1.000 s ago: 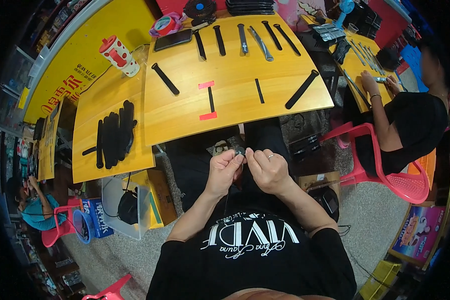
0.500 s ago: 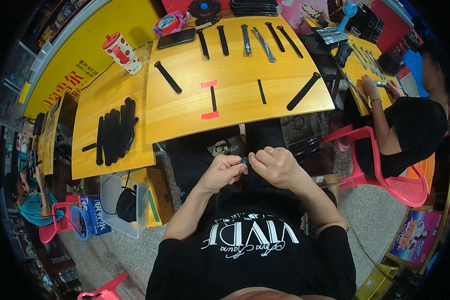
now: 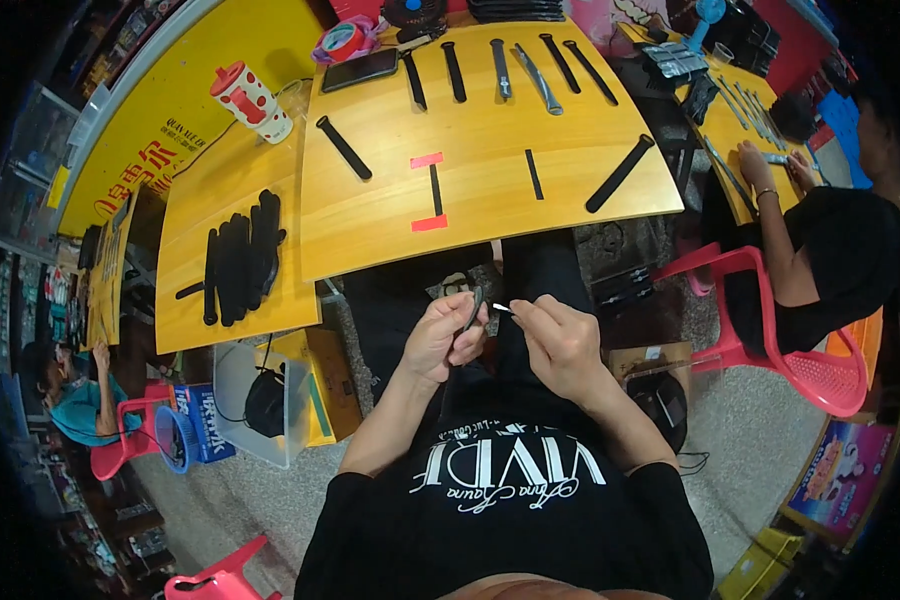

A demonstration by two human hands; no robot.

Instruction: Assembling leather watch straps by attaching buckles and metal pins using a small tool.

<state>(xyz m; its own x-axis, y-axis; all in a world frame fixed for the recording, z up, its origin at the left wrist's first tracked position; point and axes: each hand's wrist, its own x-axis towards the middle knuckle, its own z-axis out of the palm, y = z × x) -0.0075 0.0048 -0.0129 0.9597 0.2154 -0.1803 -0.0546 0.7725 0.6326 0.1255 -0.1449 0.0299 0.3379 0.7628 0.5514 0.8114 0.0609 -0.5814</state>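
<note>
Over my lap, my left hand (image 3: 442, 338) pinches a narrow dark strap (image 3: 475, 312) that stands up between thumb and fingers. Closed just right of it, my right hand (image 3: 562, 342) grips a small thin tool with a pale tip (image 3: 502, 308), which points at the strap; its rest is hidden in the fist. A small gap lies between tip and strap. On the yellow table (image 3: 370, 235) beyond, a short black strip (image 3: 435, 190) lies between two pieces of red tape (image 3: 429, 223). Another short black strip (image 3: 534, 175) lies right of it.
Several black straps (image 3: 344, 148) lie across the table, beside a phone (image 3: 360, 70). On the left table is a pile of black straps (image 3: 245, 262) and a spotted tumbler (image 3: 255, 105). A clear bin (image 3: 295, 400) stands below. A co-worker (image 3: 810, 240) sits right by a pink chair (image 3: 785, 350).
My hands have moved slightly apart. The dark strap now stands more upright in my left fingers, and the pale tip has come into sight at my right hand.
</note>
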